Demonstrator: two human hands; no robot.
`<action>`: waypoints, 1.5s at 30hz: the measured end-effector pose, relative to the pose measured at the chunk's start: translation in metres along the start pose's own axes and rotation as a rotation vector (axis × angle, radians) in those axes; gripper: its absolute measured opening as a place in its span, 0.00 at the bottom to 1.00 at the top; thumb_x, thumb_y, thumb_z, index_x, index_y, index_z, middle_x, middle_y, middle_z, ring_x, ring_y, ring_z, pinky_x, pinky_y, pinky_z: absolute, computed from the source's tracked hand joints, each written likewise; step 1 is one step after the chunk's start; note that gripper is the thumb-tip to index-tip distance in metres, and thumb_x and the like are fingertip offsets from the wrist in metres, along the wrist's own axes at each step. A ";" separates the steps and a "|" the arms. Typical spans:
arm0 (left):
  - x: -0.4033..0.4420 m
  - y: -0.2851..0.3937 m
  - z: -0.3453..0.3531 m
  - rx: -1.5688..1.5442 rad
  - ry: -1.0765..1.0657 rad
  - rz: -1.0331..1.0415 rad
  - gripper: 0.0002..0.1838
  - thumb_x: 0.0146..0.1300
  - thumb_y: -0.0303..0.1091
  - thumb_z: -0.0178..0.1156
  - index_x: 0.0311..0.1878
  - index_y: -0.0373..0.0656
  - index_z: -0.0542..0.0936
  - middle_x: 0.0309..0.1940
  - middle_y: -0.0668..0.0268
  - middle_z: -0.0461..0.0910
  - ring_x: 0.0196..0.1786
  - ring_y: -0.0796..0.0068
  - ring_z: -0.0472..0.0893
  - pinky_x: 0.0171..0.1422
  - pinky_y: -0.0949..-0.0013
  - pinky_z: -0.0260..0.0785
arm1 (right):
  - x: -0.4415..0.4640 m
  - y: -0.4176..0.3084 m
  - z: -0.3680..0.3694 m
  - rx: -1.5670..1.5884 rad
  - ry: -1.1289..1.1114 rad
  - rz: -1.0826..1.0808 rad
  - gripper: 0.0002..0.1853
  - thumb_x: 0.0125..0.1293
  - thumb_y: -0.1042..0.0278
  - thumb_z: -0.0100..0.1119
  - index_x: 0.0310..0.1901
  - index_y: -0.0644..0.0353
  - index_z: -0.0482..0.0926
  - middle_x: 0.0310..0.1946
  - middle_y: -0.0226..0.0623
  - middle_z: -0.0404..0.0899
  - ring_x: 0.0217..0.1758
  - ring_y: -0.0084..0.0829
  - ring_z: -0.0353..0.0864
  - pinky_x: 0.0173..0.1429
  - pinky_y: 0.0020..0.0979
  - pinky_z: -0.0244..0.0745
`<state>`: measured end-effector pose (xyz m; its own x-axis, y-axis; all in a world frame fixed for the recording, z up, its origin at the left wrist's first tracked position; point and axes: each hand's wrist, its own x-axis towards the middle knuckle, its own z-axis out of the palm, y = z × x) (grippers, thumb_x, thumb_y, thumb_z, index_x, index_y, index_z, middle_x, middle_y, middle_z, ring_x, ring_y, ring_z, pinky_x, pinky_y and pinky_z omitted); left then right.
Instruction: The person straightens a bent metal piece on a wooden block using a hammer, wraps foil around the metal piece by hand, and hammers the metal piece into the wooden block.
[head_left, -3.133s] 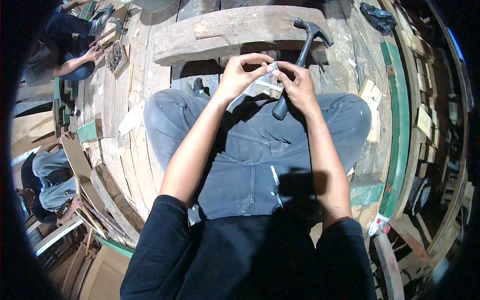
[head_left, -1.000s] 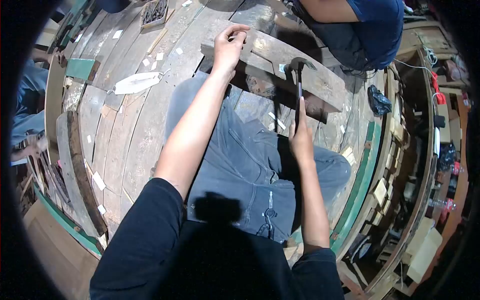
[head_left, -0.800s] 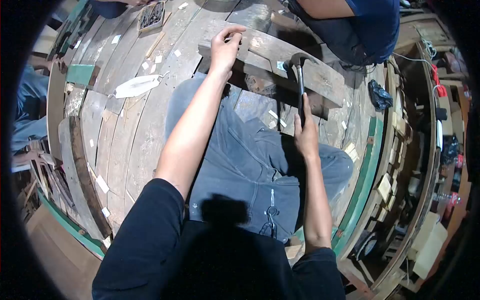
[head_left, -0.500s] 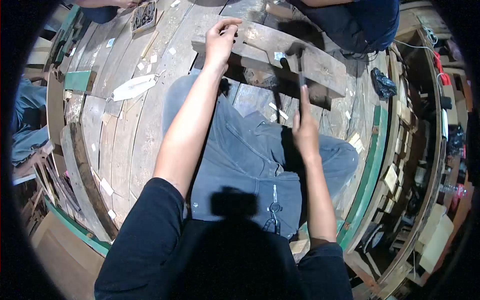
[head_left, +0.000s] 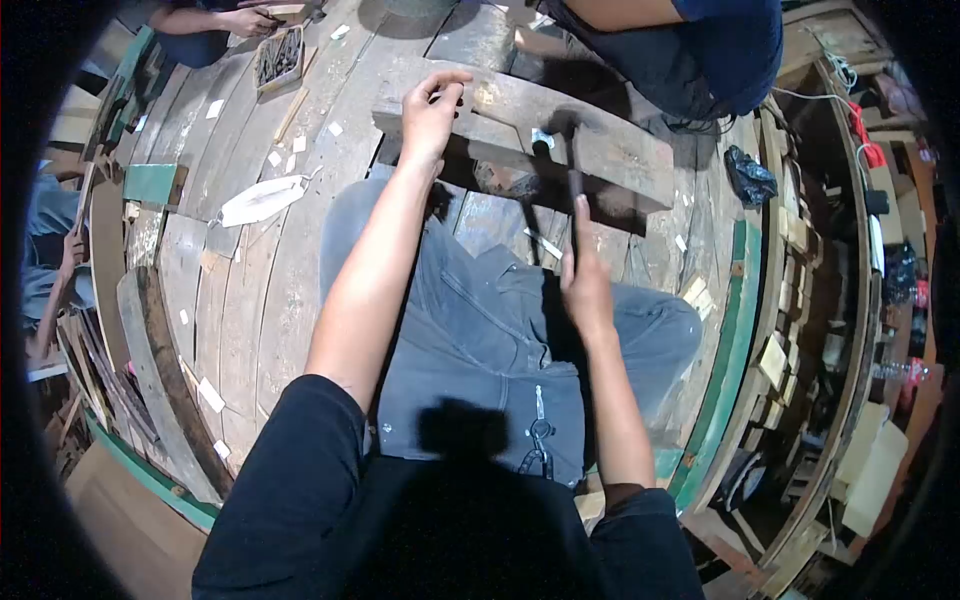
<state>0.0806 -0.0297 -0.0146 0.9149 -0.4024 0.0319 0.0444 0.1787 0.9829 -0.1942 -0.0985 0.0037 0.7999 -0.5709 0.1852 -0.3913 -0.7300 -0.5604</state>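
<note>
My right hand (head_left: 588, 288) is wrapped round the handle of a hammer (head_left: 577, 185). The hammer's dark, blurred head is over the right half of a long curved wooden board (head_left: 630, 155), and contact cannot be told. At the board's left end, my left hand (head_left: 428, 122) is raised with its fingers curled. Whether anything small is pinched there is hidden. The board lies across the plank floor beyond my folded legs, its near edge in shadow.
A box of dark nails (head_left: 278, 60) stands at the upper left near another person's hand (head_left: 248, 22). Another person's knee (head_left: 640, 45) is close behind the board. A white mask (head_left: 262, 200), a black plastic bag (head_left: 750, 176) and wood scraps lie around.
The view has shifted slightly, so the board and my legs appear a little lower and further left. Both hands stay over the board, and the hammer stays in my right hand.
</note>
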 end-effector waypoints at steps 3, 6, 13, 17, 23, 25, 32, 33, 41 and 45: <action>-0.002 -0.004 -0.007 0.028 0.009 0.000 0.09 0.67 0.30 0.58 0.45 0.45 0.86 0.37 0.74 0.81 0.39 0.82 0.76 0.43 0.75 0.68 | -0.006 0.005 0.006 -0.018 -0.237 0.252 0.44 0.64 0.80 0.55 0.77 0.35 0.50 0.41 0.57 0.80 0.44 0.58 0.80 0.46 0.51 0.72; 0.002 -0.005 -0.006 0.001 0.012 -0.056 0.09 0.66 0.29 0.59 0.45 0.44 0.86 0.36 0.73 0.82 0.38 0.82 0.76 0.42 0.75 0.68 | -0.005 0.008 0.002 0.003 -0.116 0.072 0.43 0.64 0.81 0.54 0.77 0.38 0.52 0.40 0.57 0.80 0.42 0.56 0.81 0.45 0.50 0.73; 0.000 -0.002 -0.001 0.016 -0.003 0.016 0.08 0.64 0.27 0.58 0.41 0.42 0.86 0.36 0.71 0.82 0.39 0.81 0.75 0.46 0.74 0.68 | 0.016 -0.024 -0.010 0.092 -0.018 0.068 0.42 0.66 0.84 0.49 0.78 0.41 0.49 0.57 0.62 0.74 0.51 0.63 0.78 0.49 0.51 0.73; 0.000 -0.006 -0.003 0.078 -0.031 0.010 0.09 0.67 0.30 0.58 0.45 0.44 0.86 0.37 0.73 0.82 0.39 0.82 0.76 0.43 0.75 0.68 | 0.018 -0.005 0.007 -0.027 -0.244 0.224 0.42 0.67 0.78 0.54 0.78 0.36 0.48 0.33 0.58 0.80 0.36 0.57 0.82 0.42 0.51 0.73; -0.015 0.005 0.000 0.176 -0.135 0.124 0.08 0.66 0.31 0.60 0.46 0.44 0.85 0.37 0.73 0.82 0.39 0.80 0.77 0.47 0.73 0.69 | 0.013 0.052 0.021 0.168 0.205 -0.031 0.36 0.71 0.74 0.52 0.77 0.50 0.51 0.62 0.57 0.73 0.62 0.46 0.78 0.63 0.35 0.70; -0.010 -0.002 0.008 0.386 -0.227 0.328 0.09 0.62 0.30 0.62 0.44 0.43 0.85 0.41 0.64 0.84 0.43 0.75 0.81 0.50 0.71 0.71 | 0.016 0.057 0.013 0.300 0.183 0.187 0.35 0.70 0.74 0.53 0.76 0.54 0.53 0.58 0.55 0.75 0.55 0.43 0.80 0.59 0.35 0.72; -0.017 -0.032 0.070 0.896 -0.650 0.561 0.28 0.53 0.38 0.71 0.58 0.46 0.78 0.58 0.56 0.75 0.60 0.52 0.74 0.67 0.57 0.67 | 0.022 0.091 0.036 0.276 0.282 0.381 0.37 0.66 0.71 0.58 0.74 0.60 0.55 0.42 0.52 0.82 0.43 0.45 0.85 0.47 0.38 0.77; -0.013 -0.037 0.075 0.961 -0.677 0.551 0.27 0.53 0.36 0.71 0.58 0.47 0.78 0.59 0.57 0.74 0.62 0.53 0.73 0.67 0.57 0.66 | 0.022 0.088 0.033 0.325 0.246 0.404 0.38 0.65 0.69 0.59 0.74 0.63 0.53 0.50 0.57 0.80 0.51 0.49 0.83 0.53 0.41 0.76; -0.023 -0.018 0.084 0.938 -0.769 0.481 0.19 0.51 0.23 0.66 0.49 0.44 0.84 0.44 0.53 0.83 0.49 0.48 0.81 0.56 0.54 0.72 | 0.022 0.096 0.038 0.272 0.320 0.392 0.37 0.61 0.66 0.64 0.71 0.65 0.61 0.51 0.51 0.72 0.56 0.50 0.71 0.65 0.45 0.64; -0.073 0.032 0.085 0.696 -0.652 0.233 0.19 0.56 0.25 0.68 0.53 0.44 0.82 0.37 0.58 0.86 0.39 0.67 0.86 0.47 0.68 0.76 | 0.027 0.084 0.023 0.179 0.476 0.209 0.28 0.62 0.66 0.64 0.64 0.60 0.70 0.51 0.49 0.71 0.55 0.48 0.72 0.62 0.44 0.65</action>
<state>-0.0190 -0.0704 0.0297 0.4605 -0.8785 0.1272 -0.5473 -0.1681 0.8199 -0.1951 -0.1663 -0.0564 0.4026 -0.8342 0.3768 -0.4032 -0.5312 -0.7452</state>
